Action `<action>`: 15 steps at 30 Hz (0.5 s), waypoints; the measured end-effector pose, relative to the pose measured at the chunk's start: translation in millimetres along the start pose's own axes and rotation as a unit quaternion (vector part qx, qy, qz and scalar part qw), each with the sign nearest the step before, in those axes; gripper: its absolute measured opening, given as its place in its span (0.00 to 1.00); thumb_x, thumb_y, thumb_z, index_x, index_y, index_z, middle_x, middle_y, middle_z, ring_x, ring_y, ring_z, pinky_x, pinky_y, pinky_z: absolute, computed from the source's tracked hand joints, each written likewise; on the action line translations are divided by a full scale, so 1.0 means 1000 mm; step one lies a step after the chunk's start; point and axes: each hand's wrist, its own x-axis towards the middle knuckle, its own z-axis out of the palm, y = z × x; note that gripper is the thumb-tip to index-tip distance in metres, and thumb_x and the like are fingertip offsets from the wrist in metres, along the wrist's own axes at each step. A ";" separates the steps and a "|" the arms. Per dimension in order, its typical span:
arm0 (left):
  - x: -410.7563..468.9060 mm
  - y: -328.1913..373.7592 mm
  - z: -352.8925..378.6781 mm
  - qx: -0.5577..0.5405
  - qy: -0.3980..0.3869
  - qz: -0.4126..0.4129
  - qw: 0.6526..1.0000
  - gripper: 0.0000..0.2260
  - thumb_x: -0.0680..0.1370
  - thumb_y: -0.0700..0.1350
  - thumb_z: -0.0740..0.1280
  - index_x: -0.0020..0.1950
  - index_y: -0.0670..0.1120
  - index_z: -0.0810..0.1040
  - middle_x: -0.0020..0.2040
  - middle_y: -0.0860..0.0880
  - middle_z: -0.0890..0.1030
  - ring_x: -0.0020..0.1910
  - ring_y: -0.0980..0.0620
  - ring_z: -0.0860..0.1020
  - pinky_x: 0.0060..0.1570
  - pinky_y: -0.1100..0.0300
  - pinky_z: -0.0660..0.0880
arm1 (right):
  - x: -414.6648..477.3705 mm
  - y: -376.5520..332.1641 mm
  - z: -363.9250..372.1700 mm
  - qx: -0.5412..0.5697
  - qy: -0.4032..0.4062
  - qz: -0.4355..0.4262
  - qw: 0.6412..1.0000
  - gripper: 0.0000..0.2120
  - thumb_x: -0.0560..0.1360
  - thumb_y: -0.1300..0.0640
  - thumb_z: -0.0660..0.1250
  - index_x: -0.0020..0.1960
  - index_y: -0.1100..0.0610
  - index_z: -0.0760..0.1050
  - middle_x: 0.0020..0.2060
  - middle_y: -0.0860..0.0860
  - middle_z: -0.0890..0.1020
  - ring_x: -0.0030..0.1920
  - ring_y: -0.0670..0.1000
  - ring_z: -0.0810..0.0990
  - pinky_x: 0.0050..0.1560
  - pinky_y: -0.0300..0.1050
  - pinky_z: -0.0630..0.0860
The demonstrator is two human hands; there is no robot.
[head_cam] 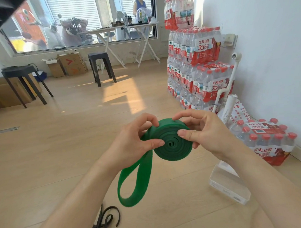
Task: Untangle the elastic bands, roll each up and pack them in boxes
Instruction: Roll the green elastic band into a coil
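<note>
A wide green elastic band (173,147) is partly wound into a flat coil, held in the air between both hands. My left hand (135,141) pinches the coil's left side with thumb and fingers. My right hand (206,130) grips its right side, thumb on the face of the coil. The unrolled tail of the band hangs down as a loop (131,186). On the floor below lies a tangled black elastic band (105,219). A clear plastic box (229,184) sits on the floor under my right forearm.
Stacked packs of bottled water (195,64) line the right wall, with one more pack (266,140) on the floor. Two black stools (24,80) (100,66) and cardboard boxes (71,63) stand further back under the window.
</note>
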 end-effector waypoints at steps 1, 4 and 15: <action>0.000 0.001 -0.001 -0.015 0.005 -0.002 1.000 0.14 0.71 0.37 0.74 0.47 0.52 0.73 0.48 0.50 0.84 0.45 0.48 0.83 0.44 0.46 0.81 | 0.000 0.000 0.001 0.010 -0.001 -0.001 1.000 0.18 0.72 0.69 0.70 0.47 0.46 0.80 0.42 0.53 0.86 0.37 0.49 0.81 0.25 0.39 0.72; -0.002 0.005 -0.002 -0.040 0.042 -0.008 0.998 0.13 0.70 0.33 0.73 0.46 0.49 0.75 0.44 0.46 0.85 0.42 0.47 0.84 0.44 0.48 0.81 | 0.000 0.001 0.001 0.007 -0.015 -0.005 1.000 0.17 0.73 0.69 0.70 0.48 0.46 0.78 0.42 0.52 0.85 0.38 0.50 0.81 0.26 0.40 0.73; -0.003 0.001 0.009 0.197 0.014 0.051 0.979 0.16 0.67 0.40 0.75 0.44 0.56 0.73 0.39 0.52 0.81 0.40 0.51 0.78 0.42 0.51 0.77 | -0.007 -0.006 0.022 -0.265 -0.095 -0.067 0.957 0.16 0.69 0.57 0.74 0.50 0.46 0.71 0.38 0.48 0.82 0.46 0.51 0.81 0.50 0.54 0.77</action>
